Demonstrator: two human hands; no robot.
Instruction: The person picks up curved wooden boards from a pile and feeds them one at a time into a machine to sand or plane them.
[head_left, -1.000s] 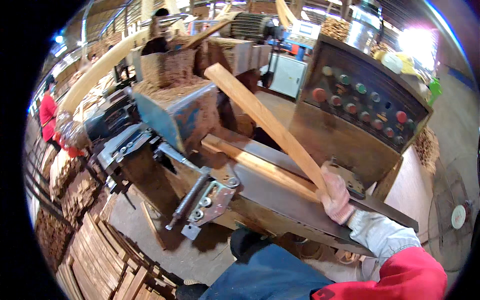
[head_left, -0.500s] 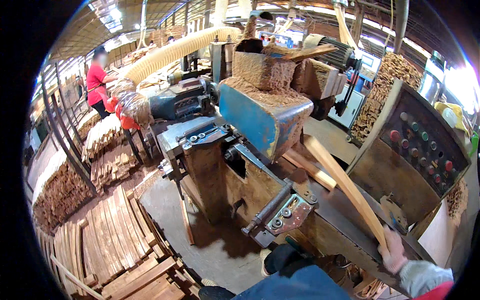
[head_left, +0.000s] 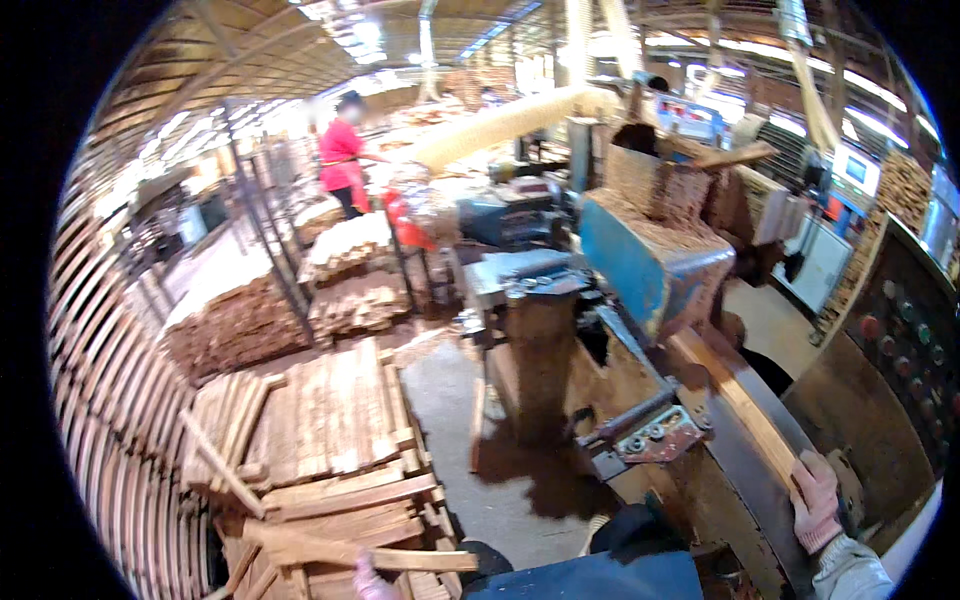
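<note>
My right hand (head_left: 816, 498), in a pale pink glove, is closed round the near end of a wooden strip (head_left: 742, 402). The strip lies along the metal bed (head_left: 735, 490) of a woodworking machine, its far end running in under the blue hood (head_left: 640, 268). At the lower edge my left hand (head_left: 372, 582), partly cut off, grips a second wooden strip (head_left: 310, 545) near its middle. That strip lies crosswise above a stack of boards (head_left: 320, 415).
A control panel (head_left: 895, 350) with coloured buttons stands right of the bed. Sawdust covers the hood's top. A bracket with bolts (head_left: 655, 435) sticks out on the bed's left side. A person in red (head_left: 343, 160) stands at the far left by wood piles (head_left: 240, 320).
My view has swung left. The strip under my right hand now lies flat on the bed, further in under the hood. My left hand has come into view holding another strip.
</note>
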